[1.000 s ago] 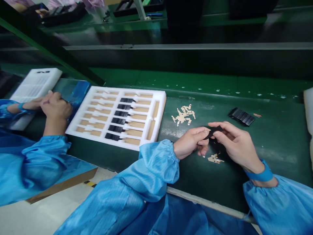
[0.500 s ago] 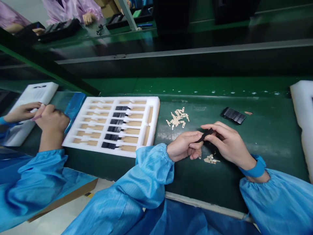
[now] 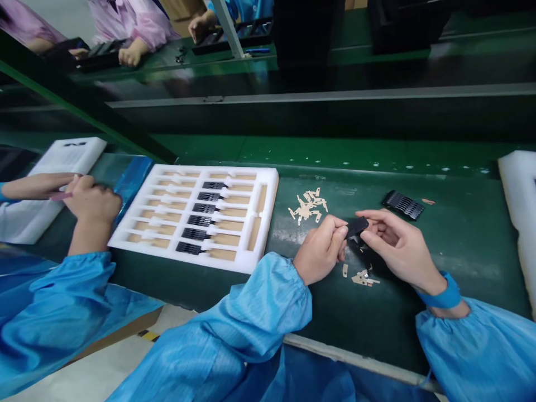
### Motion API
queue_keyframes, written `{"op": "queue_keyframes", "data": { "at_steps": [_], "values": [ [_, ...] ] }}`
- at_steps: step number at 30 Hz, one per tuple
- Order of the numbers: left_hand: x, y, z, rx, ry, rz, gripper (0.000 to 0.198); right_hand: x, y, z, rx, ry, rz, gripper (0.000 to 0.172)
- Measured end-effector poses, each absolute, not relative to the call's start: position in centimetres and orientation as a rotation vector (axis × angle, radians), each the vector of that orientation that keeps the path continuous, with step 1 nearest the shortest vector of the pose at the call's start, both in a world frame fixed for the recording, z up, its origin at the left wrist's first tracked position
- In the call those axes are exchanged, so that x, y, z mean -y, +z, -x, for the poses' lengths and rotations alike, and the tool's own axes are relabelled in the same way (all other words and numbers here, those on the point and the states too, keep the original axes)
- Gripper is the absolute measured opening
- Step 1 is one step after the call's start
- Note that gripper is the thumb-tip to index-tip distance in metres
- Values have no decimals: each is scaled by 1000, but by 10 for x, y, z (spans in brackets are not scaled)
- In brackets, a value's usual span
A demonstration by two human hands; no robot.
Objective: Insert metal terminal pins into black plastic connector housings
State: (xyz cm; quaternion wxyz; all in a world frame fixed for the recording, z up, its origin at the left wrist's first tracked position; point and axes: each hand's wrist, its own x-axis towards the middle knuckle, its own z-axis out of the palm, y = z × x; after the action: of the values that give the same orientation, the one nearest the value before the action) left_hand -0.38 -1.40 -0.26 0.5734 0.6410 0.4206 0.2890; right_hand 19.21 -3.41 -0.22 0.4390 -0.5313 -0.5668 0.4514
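A small black plastic part (image 3: 357, 226) is held between my two hands above the green bench. My left hand (image 3: 321, 248) pinches its left end, fingers curled under. At the other end, the thumb and fingers of my right hand (image 3: 393, 240) grip it. Below the hands lies a small group of cream flat pieces (image 3: 364, 278), with a single cream piece (image 3: 345, 271) beside my left fingers. Farther off, a loose pile of cream pieces (image 3: 307, 206) is spread out. A black slotted part (image 3: 402, 205) rests beyond my right hand.
To the left stands a white foam tray (image 3: 271, 223) with several black slotted parts in its middle column. A co-worker's hands (image 3: 94, 198) are at the far left by another foam block (image 3: 79, 156). White foam (image 3: 519, 206) borders the right. People work across the bench.
The black part has turned so that a broader face shows. My left hand has rolled over, its knuckles now higher. The view has shifted slightly.
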Motion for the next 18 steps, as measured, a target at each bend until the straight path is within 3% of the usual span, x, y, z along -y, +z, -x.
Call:
{"op": "queue_keyframes", "data": {
  "at_steps": [7,18],
  "values": [
    [15,3,4,-1058,597,-1654,23,40,-8,-182,1429,870,1402,21],
    [14,-1,2,-1110,539,-1679,26,32,-6,-185,1233,1126,1410,38]
  ]
}}
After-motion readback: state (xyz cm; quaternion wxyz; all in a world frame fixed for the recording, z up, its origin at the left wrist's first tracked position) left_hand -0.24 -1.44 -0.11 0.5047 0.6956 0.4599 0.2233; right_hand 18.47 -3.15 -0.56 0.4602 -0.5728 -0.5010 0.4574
